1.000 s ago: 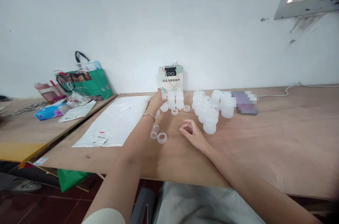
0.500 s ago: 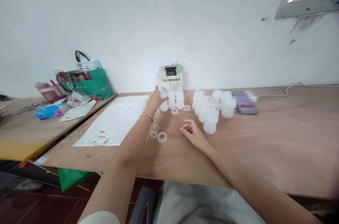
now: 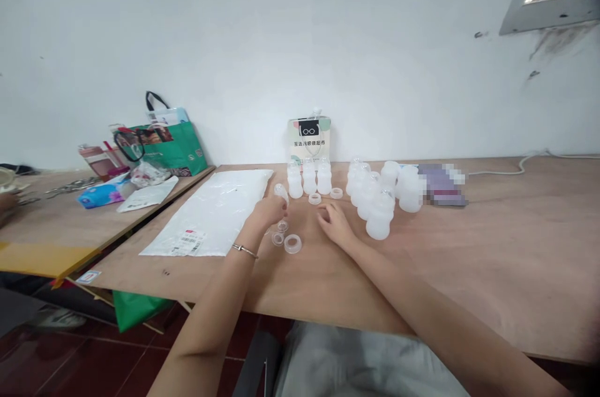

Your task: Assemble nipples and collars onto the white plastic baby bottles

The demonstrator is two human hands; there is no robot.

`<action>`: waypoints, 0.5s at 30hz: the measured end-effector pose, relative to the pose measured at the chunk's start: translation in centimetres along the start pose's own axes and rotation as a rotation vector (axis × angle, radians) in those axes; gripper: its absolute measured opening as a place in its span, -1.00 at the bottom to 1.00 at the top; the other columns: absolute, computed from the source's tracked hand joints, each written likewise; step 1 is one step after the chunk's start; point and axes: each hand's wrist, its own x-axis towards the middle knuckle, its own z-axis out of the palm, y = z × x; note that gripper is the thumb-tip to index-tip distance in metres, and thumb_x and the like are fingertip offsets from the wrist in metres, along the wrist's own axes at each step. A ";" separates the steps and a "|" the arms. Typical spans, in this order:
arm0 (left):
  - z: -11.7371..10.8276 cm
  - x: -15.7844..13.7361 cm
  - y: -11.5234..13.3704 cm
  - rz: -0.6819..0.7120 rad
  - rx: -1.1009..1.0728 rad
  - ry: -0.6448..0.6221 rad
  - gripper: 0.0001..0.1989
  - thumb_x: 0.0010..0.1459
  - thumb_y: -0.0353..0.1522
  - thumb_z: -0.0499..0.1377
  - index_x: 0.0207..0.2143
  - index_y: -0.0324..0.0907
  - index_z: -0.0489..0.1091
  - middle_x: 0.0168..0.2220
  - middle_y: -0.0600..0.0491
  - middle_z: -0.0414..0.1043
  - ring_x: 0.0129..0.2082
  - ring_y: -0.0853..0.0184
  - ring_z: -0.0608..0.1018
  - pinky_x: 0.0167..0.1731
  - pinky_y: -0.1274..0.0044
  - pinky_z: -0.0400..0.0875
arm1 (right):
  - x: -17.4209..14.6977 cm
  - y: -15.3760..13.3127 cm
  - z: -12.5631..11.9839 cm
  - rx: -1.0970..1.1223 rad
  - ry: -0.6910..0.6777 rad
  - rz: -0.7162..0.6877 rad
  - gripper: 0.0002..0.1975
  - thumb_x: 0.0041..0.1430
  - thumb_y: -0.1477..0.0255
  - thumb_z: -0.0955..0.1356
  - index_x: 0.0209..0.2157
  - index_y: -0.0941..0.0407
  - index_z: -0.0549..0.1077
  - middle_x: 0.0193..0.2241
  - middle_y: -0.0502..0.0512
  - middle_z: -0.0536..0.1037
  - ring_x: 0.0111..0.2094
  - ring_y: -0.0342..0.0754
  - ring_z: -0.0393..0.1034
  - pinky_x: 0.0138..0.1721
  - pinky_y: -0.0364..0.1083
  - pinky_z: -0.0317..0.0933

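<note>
My left hand point(image 3: 270, 211) is closed, its fingers curled around the lower part of a clear domed cap point(image 3: 280, 190). My fingers partly hide the cap. Just below that hand lie several clear rings point(image 3: 293, 244), partly covered by it. My right hand point(image 3: 334, 222) rests low over the table, fingers loosely bent and apart, holding nothing. Nearest to its fingertips is a white collar ring point(image 3: 315, 199), with another ring point(image 3: 336, 193) behind. Three frosted baby bottles point(image 3: 310, 178) with clear caps stand in a row beyond. Several more frosted bottles point(image 3: 377, 222) stand right of my right hand.
A white plastic mailer point(image 3: 210, 209) lies flat on the wooden table point(image 3: 492, 259) at left. Against the wall stands a paper bag point(image 3: 309, 134). A purple package point(image 3: 440, 181) and a cable point(image 3: 510, 170) are at right. A green bag point(image 3: 180, 147) stands on the left table.
My left hand has drawn back from the row of bottles toward me and closed around the clear cap. My right hand has moved slightly forward, toward the rings.
</note>
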 end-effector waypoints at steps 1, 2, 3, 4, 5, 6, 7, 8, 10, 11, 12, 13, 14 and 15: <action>0.2 0.1 0.0 0.008 0.001 -0.032 -0.76 -0.04 -0.32 0.13 -0.27 -0.15 0.44 -0.23 -0.06 0.48 -0.25 0.19 0.50 -0.32 0.49 0.35 | 0.5 0.0 0.4 -0.036 0.008 -0.003 -0.74 0.07 0.44 0.23 -0.16 0.14 0.33 -0.16 0.19 0.34 -0.08 0.03 0.22 -0.04 0.03 0.11; 0.4 0.3 0.0 0.011 0.004 -0.060 -0.73 -0.07 -0.31 0.16 -0.26 -0.17 0.44 -0.23 -0.08 0.47 -0.24 0.17 0.50 -0.32 0.48 0.35 | 1.0 -0.1 0.7 -0.071 0.016 0.002 -0.70 0.07 0.44 0.24 -0.11 0.14 0.33 -0.13 0.22 0.30 -0.05 0.08 0.18 -0.02 0.07 0.07; 0.6 0.4 0.0 0.013 0.005 -0.083 -0.72 -0.10 -0.32 0.17 -0.27 -0.19 0.44 -0.23 -0.10 0.47 -0.24 0.16 0.50 -0.33 0.47 0.35 | 1.4 -0.2 1.0 -0.101 0.024 0.013 -0.66 0.06 0.43 0.25 -0.08 0.14 0.32 -0.11 0.26 0.27 -0.04 0.12 0.15 -0.02 0.11 0.04; 0.7 0.5 0.1 0.015 0.004 -0.102 -0.72 -0.11 -0.34 0.17 -0.27 -0.20 0.44 -0.22 -0.11 0.47 -0.25 0.16 0.50 -0.34 0.48 0.35 | 1.7 -0.3 1.3 -0.127 0.031 0.027 -0.63 0.06 0.43 0.26 -0.05 0.13 0.31 -0.09 0.28 0.25 -0.02 0.16 0.12 -0.02 0.13 0.03; 1.0 0.6 0.1 0.018 0.000 -0.118 -0.72 -0.11 -0.37 0.16 -0.27 -0.21 0.44 -0.22 -0.11 0.47 -0.26 0.17 0.50 -0.35 0.49 0.35 | 2.0 -0.3 1.5 -0.147 0.035 0.043 -0.62 0.05 0.42 0.27 -0.04 0.13 0.31 -0.08 0.30 0.23 -0.02 0.19 0.10 -0.03 0.16 0.01; 1.2 0.7 0.1 0.022 -0.006 -0.130 -0.73 -0.11 -0.40 0.15 -0.27 -0.22 0.43 -0.23 -0.10 0.48 -0.27 0.18 0.50 -0.36 0.50 0.34 | 2.2 -0.3 1.7 -0.163 0.036 0.057 -0.62 0.04 0.41 0.28 -0.05 0.12 0.31 -0.08 0.30 0.22 -0.02 0.20 0.08 -0.04 0.17 0.01; 1.4 0.8 0.2 0.026 -0.015 -0.140 -0.73 -0.12 -0.41 0.14 -0.28 -0.22 0.43 -0.25 -0.10 0.48 -0.29 0.20 0.50 -0.37 0.51 0.34 | 2.3 -0.3 1.9 -0.173 0.036 0.071 -0.62 0.03 0.40 0.29 -0.06 0.12 0.32 -0.08 0.30 0.22 -0.02 0.21 0.08 -0.05 0.18 0.00; 1.6 0.8 0.1 0.030 -0.025 -0.145 -0.72 -0.13 -0.42 0.14 -0.28 -0.23 0.43 -0.26 -0.09 0.48 -0.30 0.21 0.50 -0.38 0.52 0.34 | 2.3 -0.3 2.0 -0.177 0.036 0.083 -0.64 0.02 0.40 0.30 -0.08 0.12 0.33 -0.09 0.30 0.22 -0.03 0.21 0.08 -0.05 0.18 0.00; 2.0 1.0 0.0 0.033 -0.045 -0.145 -0.72 -0.14 -0.41 0.15 -0.28 -0.24 0.42 -0.29 -0.09 0.49 -0.31 0.22 0.50 -0.39 0.54 0.33 | 2.3 -0.1 2.0 -0.171 0.038 0.100 -0.68 0.01 0.41 0.31 -0.14 0.14 0.33 -0.09 0.30 0.22 -0.04 0.20 0.08 -0.05 0.16 -0.01; 2.2 1.0 -0.1 0.032 -0.056 -0.143 -0.72 -0.15 -0.41 0.15 -0.28 -0.25 0.42 -0.30 -0.09 0.49 -0.32 0.22 0.50 -0.40 0.54 0.33 | 2.3 0.0 2.0 -0.159 0.041 0.104 -0.70 0.00 0.42 0.31 -0.17 0.15 0.34 -0.09 0.30 0.22 -0.05 0.19 0.09 -0.05 0.16 -0.01; 2.3 1.1 -0.2 0.032 -0.068 -0.139 -0.71 -0.15 -0.40 0.16 -0.29 -0.25 0.41 -0.30 -0.09 0.49 -0.33 0.23 0.50 -0.41 0.55 0.32 | 2.3 0.1 1.9 -0.141 0.044 0.107 -0.73 0.00 0.43 0.31 -0.20 0.16 0.34 -0.10 0.30 0.23 -0.06 0.17 0.10 -0.05 0.15 -0.01; 2.5 1.1 -0.3 0.032 -0.081 -0.135 -0.71 -0.16 -0.39 0.17 -0.29 -0.25 0.41 -0.31 -0.07 0.49 -0.33 0.24 0.49 -0.42 0.56 0.32 | 2.3 0.2 1.8 -0.116 0.047 0.107 -0.77 -0.02 0.44 0.31 -0.25 0.16 0.33 -0.11 0.29 0.24 -0.07 0.16 0.11 -0.05 0.13 -0.01; 2.6 1.1 -0.4 0.031 -0.094 -0.131 -0.71 -0.16 -0.39 0.17 -0.29 -0.24 0.41 -0.32 -0.06 0.49 -0.34 0.25 0.49 -0.43 0.57 0.32 | 2.3 0.2 1.7 -0.083 0.048 0.105 -0.81 -0.03 0.46 0.31 -0.30 0.16 0.33 -0.13 0.27 0.26 -0.09 0.13 0.12 -0.05 0.12 0.00; 2.7 1.1 -0.5 0.030 -0.105 -0.126 -0.71 -0.17 -0.40 0.17 -0.29 -0.24 0.41 -0.33 -0.05 0.48 -0.35 0.26 0.49 -0.44 0.57 0.32 | 2.2 0.3 1.6 -0.044 0.048 0.103 -0.85 -0.05 0.47 0.32 -0.36 0.15 0.32 -0.17 0.24 0.29 -0.11 0.11 0.14 -0.05 0.10 0.01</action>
